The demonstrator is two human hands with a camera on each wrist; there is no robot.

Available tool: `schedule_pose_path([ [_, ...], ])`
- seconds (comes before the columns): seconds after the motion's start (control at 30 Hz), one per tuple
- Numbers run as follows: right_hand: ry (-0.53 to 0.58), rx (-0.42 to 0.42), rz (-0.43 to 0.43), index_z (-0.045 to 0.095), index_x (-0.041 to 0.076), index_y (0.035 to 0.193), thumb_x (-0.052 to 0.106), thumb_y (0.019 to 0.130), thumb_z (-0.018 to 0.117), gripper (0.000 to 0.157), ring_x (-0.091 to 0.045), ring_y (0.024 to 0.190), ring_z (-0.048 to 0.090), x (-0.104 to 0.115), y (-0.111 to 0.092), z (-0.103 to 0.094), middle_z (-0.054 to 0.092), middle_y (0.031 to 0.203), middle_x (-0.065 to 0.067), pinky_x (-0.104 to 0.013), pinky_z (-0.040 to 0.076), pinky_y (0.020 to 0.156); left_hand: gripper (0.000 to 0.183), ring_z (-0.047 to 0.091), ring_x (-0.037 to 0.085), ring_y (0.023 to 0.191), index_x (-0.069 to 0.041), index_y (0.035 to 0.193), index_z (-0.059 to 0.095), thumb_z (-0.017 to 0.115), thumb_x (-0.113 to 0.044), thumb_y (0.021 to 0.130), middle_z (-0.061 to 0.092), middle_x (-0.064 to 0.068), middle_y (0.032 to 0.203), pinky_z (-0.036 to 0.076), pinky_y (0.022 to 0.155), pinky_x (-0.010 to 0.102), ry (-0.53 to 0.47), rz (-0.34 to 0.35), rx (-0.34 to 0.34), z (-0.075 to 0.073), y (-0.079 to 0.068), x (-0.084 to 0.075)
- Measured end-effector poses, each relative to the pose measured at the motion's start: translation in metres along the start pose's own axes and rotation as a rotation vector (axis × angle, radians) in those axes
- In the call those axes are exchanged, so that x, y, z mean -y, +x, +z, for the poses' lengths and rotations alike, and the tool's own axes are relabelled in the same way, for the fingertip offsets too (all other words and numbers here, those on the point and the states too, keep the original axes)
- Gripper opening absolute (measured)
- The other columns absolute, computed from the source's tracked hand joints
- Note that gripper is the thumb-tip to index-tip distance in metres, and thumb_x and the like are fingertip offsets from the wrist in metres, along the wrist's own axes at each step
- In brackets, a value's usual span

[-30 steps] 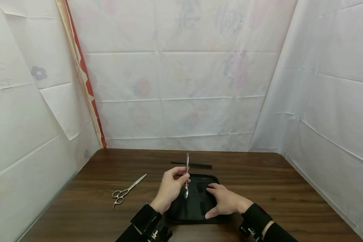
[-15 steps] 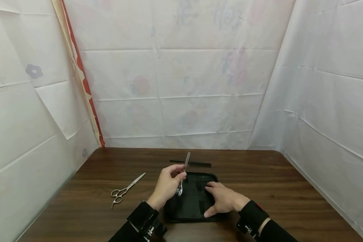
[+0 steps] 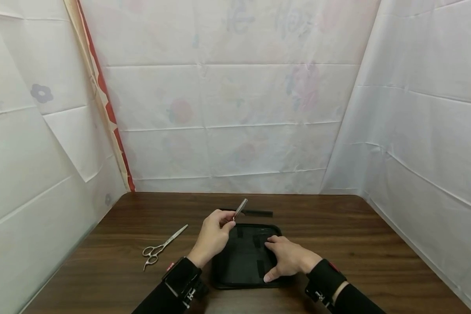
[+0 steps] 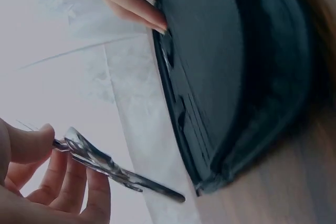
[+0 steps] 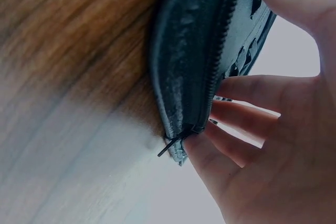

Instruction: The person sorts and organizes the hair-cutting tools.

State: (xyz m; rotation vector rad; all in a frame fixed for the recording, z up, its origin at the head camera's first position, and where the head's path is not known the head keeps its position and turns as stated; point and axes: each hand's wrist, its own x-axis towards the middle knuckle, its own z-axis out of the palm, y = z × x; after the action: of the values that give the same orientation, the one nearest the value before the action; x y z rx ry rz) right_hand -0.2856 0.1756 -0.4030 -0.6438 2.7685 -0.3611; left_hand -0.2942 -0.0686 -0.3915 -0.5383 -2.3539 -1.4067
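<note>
In the lower middle of the head view we see the left grip point(image 3: 212, 234) pinching a metal tool point(image 3: 240, 209) between thumb and fingers; it is slim, shiny and silvery, tilted up to the right. At lower left of the left wrist view we find its bright, curved part by the thumb and a narrow, darker end. The right grip point(image 3: 290, 257) lies spread over the right edge of the open case point(image 3: 241, 259), black, zip-edged, with dark loops inside. We spot silvery scissors point(image 3: 166, 243) on the table point(image 3: 357, 261) at lower left.
</note>
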Motion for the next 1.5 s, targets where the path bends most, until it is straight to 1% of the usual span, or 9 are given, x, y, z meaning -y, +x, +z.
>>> schedule_pose_path([
  [0.1, -0.006, -0.002, -0.002, 0.051, 0.003, 0.148, 0.053, 0.075, 0.087, 0.095, -0.035, 0.143, 0.038, -0.001, 0.0, 0.001, 0.042, 0.154, -0.014, -0.055, 0.04, 0.108, 0.025, 0.063, 0.017, 0.09, -0.003, 0.119, 0.073, 0.066, 0.002, 0.096, 0.062, 0.003, 0.098, 0.053, 0.08, 0.036, 0.045, 0.029, 0.016, -0.002, 0.0, -0.001],
  [0.27, -0.009, -0.005, -0.008, 0.051, 0.003, 0.148, 0.053, 0.075, 0.087, 0.095, -0.035, 0.143, 0.039, 0.0, 0.0, 0.001, 0.043, 0.154, -0.014, -0.055, 0.041, 0.108, 0.026, 0.062, 0.017, 0.09, -0.003, 0.12, 0.073, 0.066, 0.003, 0.096, 0.062, 0.004, 0.099, 0.054, 0.081, 0.036, 0.103, 0.059, 0.035, -0.006, 0.001, -0.002],
  [0.47, -0.025, -0.001, -0.001, 0.052, 0.003, 0.148, 0.053, 0.075, 0.087, 0.095, -0.034, 0.141, 0.04, 0.001, -0.001, -0.001, 0.044, 0.152, -0.013, -0.054, 0.042, 0.107, 0.026, 0.062, 0.016, 0.087, -0.004, 0.119, 0.073, 0.067, 0.004, 0.094, 0.061, 0.003, 0.099, 0.053, 0.077, 0.034, 0.193, 0.086, 0.044, -0.008, 0.002, -0.001],
  [0.63, -0.019, -0.006, 0.002, 0.052, 0.003, 0.147, 0.052, 0.074, 0.087, 0.095, -0.034, 0.141, 0.041, 0.001, -0.001, -0.001, 0.044, 0.152, -0.013, -0.054, 0.043, 0.106, 0.025, 0.063, 0.016, 0.086, -0.004, 0.119, 0.073, 0.067, 0.002, 0.095, 0.061, 0.003, 0.099, 0.051, 0.073, 0.033, 0.275, 0.099, 0.062, -0.01, 0.003, 0.001],
  [0.8, -0.015, 0.0, 0.001, 0.051, 0.002, 0.147, 0.052, 0.075, 0.087, 0.095, -0.034, 0.141, 0.04, 0.001, -0.002, -0.001, 0.044, 0.152, -0.013, -0.054, 0.043, 0.106, 0.024, 0.06, 0.014, 0.079, -0.003, 0.119, 0.073, 0.066, 0.001, 0.096, 0.062, 0.004, 0.099, 0.048, 0.068, 0.03, 0.372, 0.097, 0.078, -0.012, 0.002, 0.004],
  [1.03, -0.018, 0.002, 0.001, 0.051, 0.002, 0.148, 0.052, 0.075, 0.087, 0.095, -0.035, 0.142, 0.039, 0.003, -0.001, -0.001, 0.043, 0.153, -0.013, -0.054, 0.043, 0.106, 0.024, 0.063, 0.018, 0.08, -0.003, 0.117, 0.074, 0.067, 0.003, 0.094, 0.06, 0.003, 0.094, 0.053, 0.07, 0.035, 0.498, 0.122, 0.088, -0.014, 0.003, 0.009],
  [1.23, -0.013, 0.008, -0.001, 0.05, 0.002, 0.148, 0.051, 0.076, 0.087, 0.095, -0.035, 0.143, 0.039, 0.003, -0.001, 0.0, 0.042, 0.154, -0.014, -0.054, 0.042, 0.106, 0.023, 0.065, 0.02, 0.082, -0.004, 0.113, 0.075, 0.068, 0.004, 0.093, 0.061, 0.004, 0.092, 0.054, 0.072, 0.038, 0.568, 0.147, 0.088, -0.018, 0.005, 0.012],
  [1.5, -0.017, 0.01, 0.005, 0.05, 0.002, 0.149, 0.051, 0.076, 0.086, 0.095, -0.034, 0.143, 0.039, 0.004, -0.001, 0.0, 0.042, 0.154, -0.014, -0.054, 0.042, 0.107, 0.02, 0.064, 0.02, 0.08, -0.005, 0.111, 0.076, 0.067, 0.002, 0.094, 0.061, 0.006, 0.092, 0.054, 0.07, 0.037, 0.648, 0.182, 0.106, -0.026, 0.009, 0.012],
])
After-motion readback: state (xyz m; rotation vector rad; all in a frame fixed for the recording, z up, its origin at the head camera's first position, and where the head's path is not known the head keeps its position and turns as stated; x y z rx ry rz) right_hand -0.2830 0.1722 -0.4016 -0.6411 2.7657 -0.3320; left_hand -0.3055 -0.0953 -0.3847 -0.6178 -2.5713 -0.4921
